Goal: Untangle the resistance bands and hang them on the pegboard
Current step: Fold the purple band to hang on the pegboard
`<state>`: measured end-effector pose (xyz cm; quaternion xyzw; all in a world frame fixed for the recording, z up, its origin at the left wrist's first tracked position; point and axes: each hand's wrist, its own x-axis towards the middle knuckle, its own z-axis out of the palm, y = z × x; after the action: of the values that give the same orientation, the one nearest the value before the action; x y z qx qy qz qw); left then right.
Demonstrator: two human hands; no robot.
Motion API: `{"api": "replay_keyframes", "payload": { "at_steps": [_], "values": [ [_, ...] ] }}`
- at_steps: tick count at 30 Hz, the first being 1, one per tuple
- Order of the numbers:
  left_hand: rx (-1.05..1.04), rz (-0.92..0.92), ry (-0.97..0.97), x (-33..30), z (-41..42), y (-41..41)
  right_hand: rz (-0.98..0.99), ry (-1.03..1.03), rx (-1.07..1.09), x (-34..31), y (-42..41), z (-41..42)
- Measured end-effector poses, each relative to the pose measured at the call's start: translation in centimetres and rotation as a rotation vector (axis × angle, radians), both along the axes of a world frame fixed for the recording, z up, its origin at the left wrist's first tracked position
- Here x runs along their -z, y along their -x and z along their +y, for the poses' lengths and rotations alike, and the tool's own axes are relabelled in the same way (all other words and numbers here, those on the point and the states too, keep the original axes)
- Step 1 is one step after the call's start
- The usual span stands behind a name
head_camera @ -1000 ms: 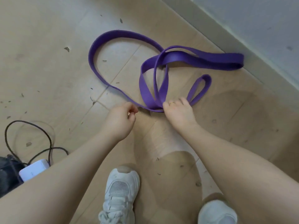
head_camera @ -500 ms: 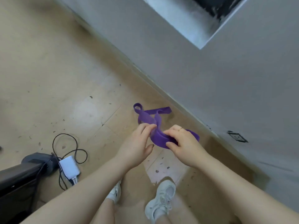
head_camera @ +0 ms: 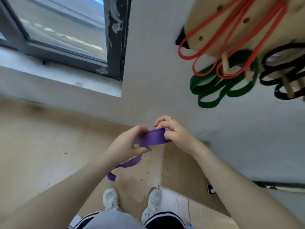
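I hold a flat purple resistance band (head_camera: 151, 138) bunched in front of me at waist height. My left hand (head_camera: 127, 143) grips its left part, fingers curled round it, and a loop of the band hangs down below that hand. My right hand (head_camera: 173, 133) pinches the right end of the bunch. On the wall at the upper right is a wooden pegboard (head_camera: 212, 22) with wooden pegs. An orange band (head_camera: 219, 42), a green band (head_camera: 212, 90) and a black band (head_camera: 280, 75) hang from it.
A dark-framed window (head_camera: 113, 38) with a white sill fills the upper left. Grey wall runs behind my hands. Tan floor lies below, with my two white shoes (head_camera: 132, 201) near the bottom centre.
I have stood up from the floor and lifted the purple band with both hands. The view has swung up, so the window and the pegboard now show.
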<state>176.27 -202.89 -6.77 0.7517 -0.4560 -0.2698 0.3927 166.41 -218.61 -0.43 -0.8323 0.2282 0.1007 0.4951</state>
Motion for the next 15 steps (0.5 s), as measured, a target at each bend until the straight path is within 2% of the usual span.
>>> {"api": "replay_keyframes", "payload": {
  "at_steps": [5,10,13,15],
  "values": [
    [0.077,-0.076,0.079,-6.8,-2.3,3.6,-0.058,0.061,0.137,-4.1,6.2,-2.6],
    [-0.015,-0.053,0.100,-12.8,-5.6,7.2,-0.220,0.153,0.215,-6.2,8.7,-4.5],
    [-0.157,-0.018,0.126,-15.7,-7.5,9.5,-0.434,0.318,0.524,-7.3,10.8,-4.0],
    [-0.245,0.030,0.149,-16.9,-8.8,11.1,-0.633,0.311,0.764,-7.5,13.4,-2.4]
  ]
}}
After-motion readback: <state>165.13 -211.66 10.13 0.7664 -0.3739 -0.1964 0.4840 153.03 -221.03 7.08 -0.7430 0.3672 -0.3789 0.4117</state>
